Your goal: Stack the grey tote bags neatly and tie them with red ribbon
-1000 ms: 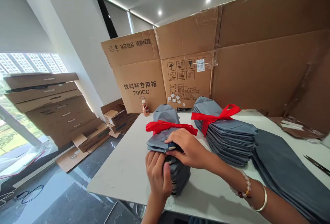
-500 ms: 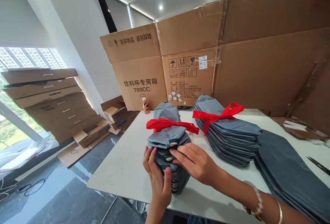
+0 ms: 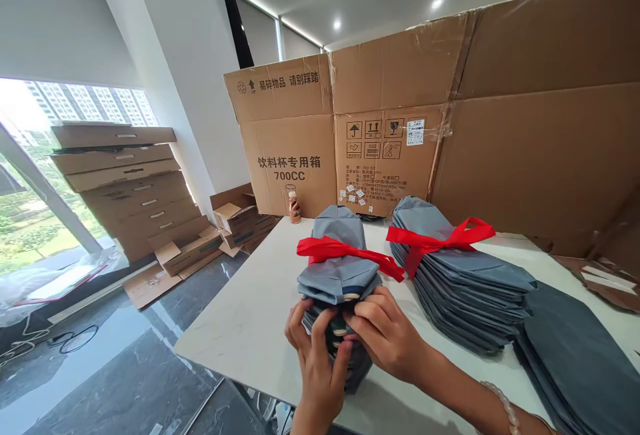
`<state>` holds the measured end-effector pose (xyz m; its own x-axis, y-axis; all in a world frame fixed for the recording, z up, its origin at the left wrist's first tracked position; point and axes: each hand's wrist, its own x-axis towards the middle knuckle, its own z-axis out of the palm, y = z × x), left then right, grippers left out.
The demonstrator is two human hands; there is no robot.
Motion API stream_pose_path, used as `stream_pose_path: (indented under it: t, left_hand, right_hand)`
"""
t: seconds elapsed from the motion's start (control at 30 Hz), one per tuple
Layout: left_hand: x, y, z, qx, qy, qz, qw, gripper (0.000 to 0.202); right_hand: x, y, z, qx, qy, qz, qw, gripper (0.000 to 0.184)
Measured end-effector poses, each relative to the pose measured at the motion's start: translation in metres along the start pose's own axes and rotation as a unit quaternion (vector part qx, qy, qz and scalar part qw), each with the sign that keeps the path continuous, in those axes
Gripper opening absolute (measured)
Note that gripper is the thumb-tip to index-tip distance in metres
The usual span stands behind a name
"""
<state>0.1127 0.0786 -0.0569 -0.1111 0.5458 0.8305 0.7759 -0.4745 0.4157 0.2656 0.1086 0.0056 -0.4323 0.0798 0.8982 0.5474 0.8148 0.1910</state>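
A stack of folded grey cloth bags (image 3: 336,275) tied with a red ribbon (image 3: 345,252) stands near the front edge of the white table (image 3: 250,318). My left hand (image 3: 317,355) grips the stack's near end from below, fingers curled round the folded edges. From the right, my right hand (image 3: 384,336) pinches the same folded edges. A second, larger grey stack (image 3: 460,288) with its own red ribbon (image 3: 440,240) lies just to the right.
More grey bags (image 3: 580,355) lie spread at the table's right. Large cardboard boxes (image 3: 380,135) wall off the back. A small bottle (image 3: 294,205) stands at the table's far edge. Flat cartons (image 3: 125,188) are piled on the dark floor by the window at left.
Both hands have slid lower down the stack's near end and now pinch its folded edges closer together. The camera view shifted slightly left.
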Motion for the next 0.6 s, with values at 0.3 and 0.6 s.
stream_pose_path:
  t: [0.3, 0.6]
  left_hand:
    - [0.032, -0.018, -0.007, -0.002, 0.019, 0.218, 0.976, 0.039]
    - [0.019, -0.016, 0.013, 0.038, 0.092, 0.244, 0.965, 0.026]
  right_hand:
    - [0.028, 0.024, -0.030, 0.151, -0.049, 0.129, 0.979, 0.055]
    - [0.034, -0.008, -0.002, 0.089, -0.036, 0.045, 0.994, 0.027]
